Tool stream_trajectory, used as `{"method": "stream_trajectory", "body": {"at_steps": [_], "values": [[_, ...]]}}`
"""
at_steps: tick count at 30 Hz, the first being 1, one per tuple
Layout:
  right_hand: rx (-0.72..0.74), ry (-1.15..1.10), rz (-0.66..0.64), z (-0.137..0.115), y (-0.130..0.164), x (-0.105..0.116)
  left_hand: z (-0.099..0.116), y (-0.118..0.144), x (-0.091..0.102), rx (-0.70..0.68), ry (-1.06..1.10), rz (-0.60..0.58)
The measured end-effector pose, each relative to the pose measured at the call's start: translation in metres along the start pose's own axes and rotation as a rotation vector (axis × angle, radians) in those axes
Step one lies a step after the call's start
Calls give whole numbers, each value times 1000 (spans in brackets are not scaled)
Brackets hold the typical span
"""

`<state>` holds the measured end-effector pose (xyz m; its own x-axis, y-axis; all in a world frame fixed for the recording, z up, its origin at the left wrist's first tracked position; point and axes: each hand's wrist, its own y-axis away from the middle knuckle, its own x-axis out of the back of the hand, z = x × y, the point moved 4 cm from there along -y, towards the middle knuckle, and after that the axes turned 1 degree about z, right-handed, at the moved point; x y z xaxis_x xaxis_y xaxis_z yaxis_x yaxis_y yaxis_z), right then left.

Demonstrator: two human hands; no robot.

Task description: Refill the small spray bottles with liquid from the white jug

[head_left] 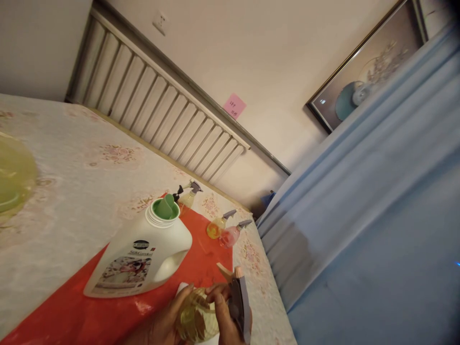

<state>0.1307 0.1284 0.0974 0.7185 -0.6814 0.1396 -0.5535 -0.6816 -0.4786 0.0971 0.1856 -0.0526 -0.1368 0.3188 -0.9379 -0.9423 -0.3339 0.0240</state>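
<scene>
At the bottom, my left hand [170, 321] is wrapped around a round, clear spray bottle [197, 318] with pale yellow liquid inside. My right hand [226, 314] is closed at the bottle's top, beside its grey trigger head [241, 304]; the exact grip of its fingers is partly hidden. Something white shows behind and under the bottle. Nearby stands a large white jug [168, 239], uncapped, with a green pouring spout [166, 207] in its neck and a flower picture on its label. The jug rests on a red sheet [204, 254].
Beyond the jug stand a yellow spray bottle [214, 228], a pink one [229, 236] and a pale one [187, 200]. A yellow-green basin [16, 175] is at far left on the flowered tablecloth [86, 191]. A radiator [158, 100] and a blue curtain [359, 230] border the table.
</scene>
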Motion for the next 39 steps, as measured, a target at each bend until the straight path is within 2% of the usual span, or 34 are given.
{"method": "stream_trajectory", "body": {"at_steps": [3,7,10,16,19,24,28,33,39], "values": [[9,-35,-53,-1,0,-3,-1,0,1,31,20,-30],[22,-39,-105,11,0,-2,-5,1,2,56,33,-61],[35,-37,-116,21,0,0,-6,2,2,63,6,-32],[21,15,-27,22,5,3,-2,5,-2,30,-69,4],[27,14,25,15,2,7,4,8,-6,-15,-58,-28],[14,110,178,10,-11,26,12,14,-16,-66,-79,-158],[-49,145,277,15,-15,35,12,9,-11,-84,-122,-146],[-104,25,287,16,-13,31,12,3,-2,-97,-175,-107],[-56,62,217,10,-14,30,14,8,-5,-160,-179,-145]]}}
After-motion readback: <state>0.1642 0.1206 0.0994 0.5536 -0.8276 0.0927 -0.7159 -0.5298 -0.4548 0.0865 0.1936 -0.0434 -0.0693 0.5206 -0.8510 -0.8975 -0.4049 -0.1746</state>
